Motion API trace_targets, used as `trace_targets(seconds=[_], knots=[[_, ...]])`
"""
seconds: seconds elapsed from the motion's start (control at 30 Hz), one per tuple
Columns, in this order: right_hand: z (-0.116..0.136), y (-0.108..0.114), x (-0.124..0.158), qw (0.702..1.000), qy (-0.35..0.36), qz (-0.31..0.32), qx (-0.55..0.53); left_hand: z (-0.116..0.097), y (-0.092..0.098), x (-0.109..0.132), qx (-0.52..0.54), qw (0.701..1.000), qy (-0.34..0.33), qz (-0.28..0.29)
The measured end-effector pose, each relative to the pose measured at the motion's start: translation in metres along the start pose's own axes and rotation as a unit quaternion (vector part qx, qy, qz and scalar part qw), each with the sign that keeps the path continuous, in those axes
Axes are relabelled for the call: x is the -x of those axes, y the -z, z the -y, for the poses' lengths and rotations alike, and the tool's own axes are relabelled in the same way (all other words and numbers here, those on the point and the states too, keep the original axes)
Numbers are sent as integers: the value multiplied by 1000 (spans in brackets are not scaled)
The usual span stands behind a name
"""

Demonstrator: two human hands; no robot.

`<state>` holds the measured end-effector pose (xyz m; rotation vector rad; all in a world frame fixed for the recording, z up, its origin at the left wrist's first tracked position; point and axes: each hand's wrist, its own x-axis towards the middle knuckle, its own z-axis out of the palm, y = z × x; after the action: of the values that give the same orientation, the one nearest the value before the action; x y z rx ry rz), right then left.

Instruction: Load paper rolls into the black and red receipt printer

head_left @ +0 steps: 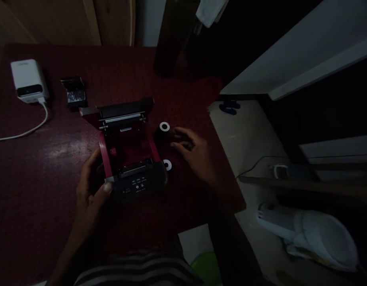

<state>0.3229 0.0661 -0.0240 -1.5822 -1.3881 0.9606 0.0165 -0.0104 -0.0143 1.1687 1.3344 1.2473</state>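
Observation:
A small red and black printer (pixel 132 151) stands on the dark red table with its lid raised, baring a red inner bay that looks vacant. My left hand (pixel 92 182) grips its left side, the thumb on the front left corner and the fingers along the red wall. To the right of the printer, my right hand (pixel 193 149) is open, its fingers apart and pointing at a small dark roll with a white ring-shaped end (pixel 164 126). A gap shows between fingertips and roll. Another white ring-shaped end (pixel 167 165) peeks out beside the printer's front right corner, partly hidden.
A white power bank (pixel 28 81) with a white cable lies on the table (pixel 117 71) at far left. Near it is a small black open case (pixel 75 91). A tall dark cylinder (pixel 174 39) stands at the back. Beyond the right edge are slippers (pixel 229 106) and a white appliance (pixel 308 232).

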Motion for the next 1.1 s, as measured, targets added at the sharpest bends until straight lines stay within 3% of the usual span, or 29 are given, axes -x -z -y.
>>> trace_targets(seconds=[0.17, 0.37, 0.53, 0.63, 0.73, 0.83, 0.97, 1.1], knots=[[-13, -36, -40, 998, 49, -1, 41, 1, 2, -1, -4, 1000, -6, 4], [-14, -44, -48, 998, 62, -2, 30, 2, 2, -2, -19, 1000, -12, 3], [5, -20, -39, 998, 56, -4, -19, 1, 2, 0, -17, 1000, -4, 3], [42, 9, -18, 996, 59, 41, -43, 0, 1, 1, -10, 1000, -1, 2], [84, 27, 3, 989, 98, 108, 15, 2, 0, 1, 6, 1000, -5, -2], [109, 21, 11, 962, 182, 159, 126, 3, 0, 1, 15, 1000, -6, 0], [121, -15, 11, 901, 311, 182, 239, 1, 1, 0, 5, 1000, -12, 19], [132, -51, 15, 839, 313, 196, 398, -1, 3, 1, -1, 1000, -10, 17]])
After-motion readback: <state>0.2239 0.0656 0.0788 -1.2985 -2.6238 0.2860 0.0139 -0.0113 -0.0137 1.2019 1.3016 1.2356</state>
